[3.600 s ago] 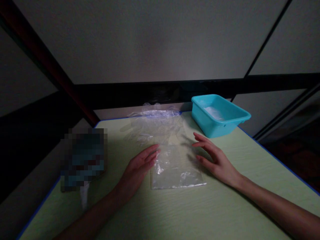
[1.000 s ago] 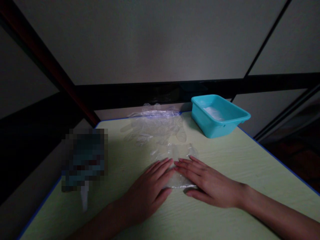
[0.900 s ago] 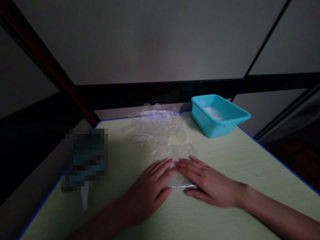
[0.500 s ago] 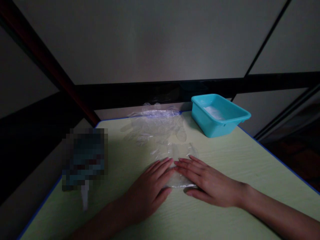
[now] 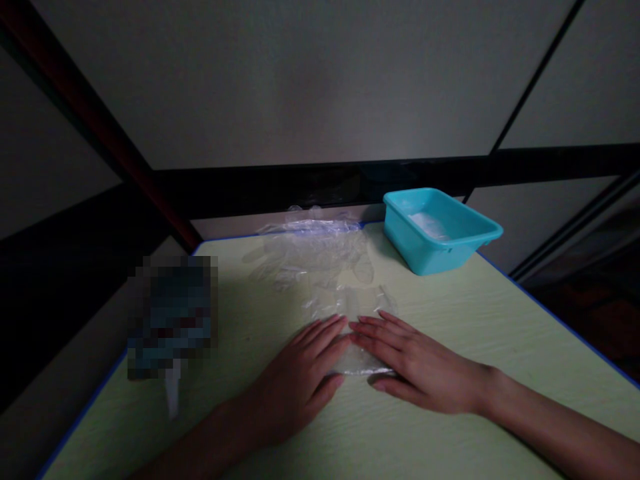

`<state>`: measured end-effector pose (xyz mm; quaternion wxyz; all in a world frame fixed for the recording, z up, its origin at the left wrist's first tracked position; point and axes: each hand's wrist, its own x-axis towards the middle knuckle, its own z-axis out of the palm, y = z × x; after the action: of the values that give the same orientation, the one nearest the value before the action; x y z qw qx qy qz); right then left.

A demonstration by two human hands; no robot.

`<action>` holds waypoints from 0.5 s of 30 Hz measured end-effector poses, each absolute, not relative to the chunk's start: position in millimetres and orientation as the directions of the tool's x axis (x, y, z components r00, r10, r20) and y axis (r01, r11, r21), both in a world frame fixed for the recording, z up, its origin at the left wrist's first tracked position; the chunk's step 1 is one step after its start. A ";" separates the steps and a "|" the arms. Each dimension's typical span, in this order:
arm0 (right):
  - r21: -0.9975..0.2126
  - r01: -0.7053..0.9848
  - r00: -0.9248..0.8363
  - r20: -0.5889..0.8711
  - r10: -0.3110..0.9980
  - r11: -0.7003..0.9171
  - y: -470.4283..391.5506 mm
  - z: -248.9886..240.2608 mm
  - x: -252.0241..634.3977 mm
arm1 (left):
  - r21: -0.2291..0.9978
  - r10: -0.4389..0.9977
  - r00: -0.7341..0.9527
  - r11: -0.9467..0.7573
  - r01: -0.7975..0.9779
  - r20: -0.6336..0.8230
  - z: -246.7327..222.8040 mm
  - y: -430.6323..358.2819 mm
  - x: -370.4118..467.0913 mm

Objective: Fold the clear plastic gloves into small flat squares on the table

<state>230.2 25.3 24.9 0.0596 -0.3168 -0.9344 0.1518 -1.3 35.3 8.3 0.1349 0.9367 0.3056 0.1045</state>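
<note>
Clear plastic film [image 5: 361,361], crinkled and thin, is covered by the left hand [image 5: 300,379] and the right hand [image 5: 413,363], its shiny near edge being left exposed between the thumbs and its flaps just beyond the fingertips. Both hands are laid palm down, fingers stretched out and set side by side, thumbs held apart, fingertips all but met in the middle; nothing is pinched, and how hard the film is pressed cannot be told. Because the film is held by flat contact alone, it could be dragged askew or creased on the tabletop [image 5: 415,447] beneath if one palm were slid more than the other. By static or damp skin, it might be lifted along with the fingers. The far flaps are pinned by nothing visible, so they could be curled over by a draught or caught up with the pile of similar film [image 5: 320,257] just beyond them; whether the two overlap cannot be made out. Beyond the right hand and well apart from it, a turquoise tub [image 5: 440,259] is stood, unlikely to be knocked.
</note>
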 end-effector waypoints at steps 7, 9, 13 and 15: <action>-0.314 0.579 -0.790 0.012 0.613 0.753 25.4 24.6 230.3 | 0.308 0.598 0.794 -0.779 0.546 0.106 11.1 34.1 -0.9; -0.325 0.578 -0.788 0.018 0.616 0.749 25.3 24.7 230.2 | 0.306 0.601 0.793 -0.777 0.549 0.102 11.1 34.3 -0.8; -0.341 0.570 -0.789 0.028 0.614 0.748 25.1 24.8 230.2 | 0.301 0.599 0.794 -0.780 0.549 0.104 9.7 34.5 -0.8; -0.340 0.568 -0.790 0.031 0.613 0.749 25.0 24.8 230.3 | 0.297 0.600 0.794 -0.779 0.552 0.097 9.5 34.7 -0.7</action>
<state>230.3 25.0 24.8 0.0706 -0.3166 -0.9326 0.1584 -0.7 34.7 9.5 0.1277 0.9385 0.3068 0.0932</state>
